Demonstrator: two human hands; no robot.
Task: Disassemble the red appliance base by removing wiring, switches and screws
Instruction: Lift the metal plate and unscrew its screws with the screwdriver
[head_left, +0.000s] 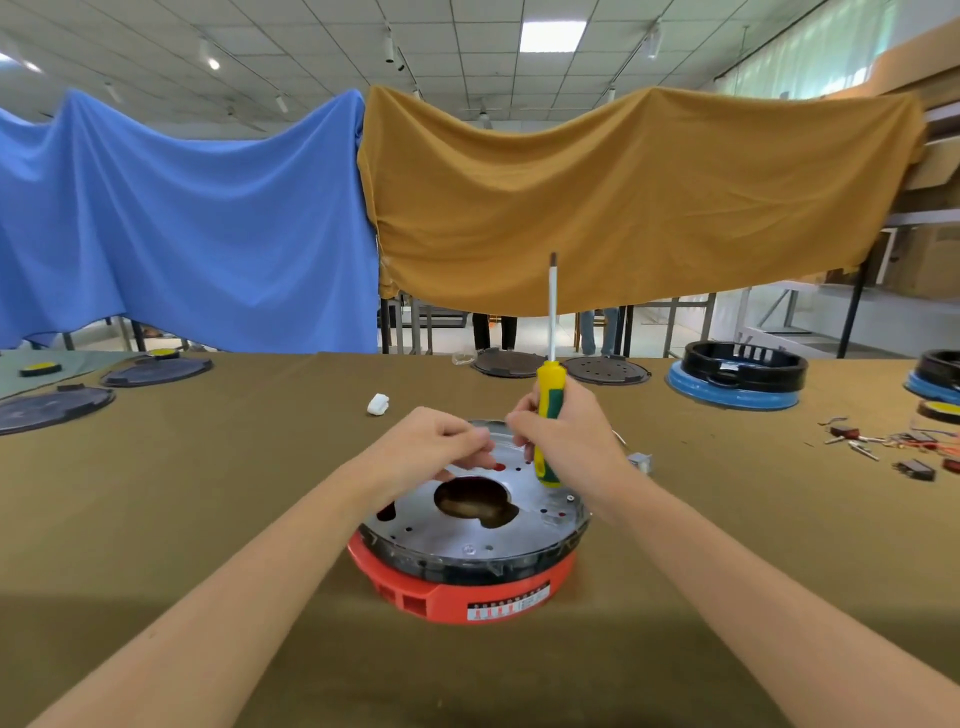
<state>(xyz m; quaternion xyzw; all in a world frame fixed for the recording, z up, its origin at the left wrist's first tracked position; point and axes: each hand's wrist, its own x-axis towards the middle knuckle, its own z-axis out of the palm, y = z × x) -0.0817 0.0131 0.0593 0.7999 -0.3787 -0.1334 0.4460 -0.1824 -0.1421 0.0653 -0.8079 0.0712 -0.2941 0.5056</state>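
Note:
The red appliance base (462, 592) sits on the table in front of me, its silver metal plate (441, 525) facing up with a large hole in the middle and several small screw holes. My right hand (566, 441) grips a yellow and green screwdriver (548, 405) by the handle, its shaft pointing straight up. My left hand (436, 447) hovers over the plate's far edge with curled fingers; fingertips of both hands meet there, and whatever they pinch is too small to make out.
A white plastic part (377, 404) lies beyond the base. Loose wires and switches (893, 447) lie at the right. Blue appliance bases (735, 374) and dark round lids (156, 370) stand along the far edge of the olive cloth-covered table (208, 493).

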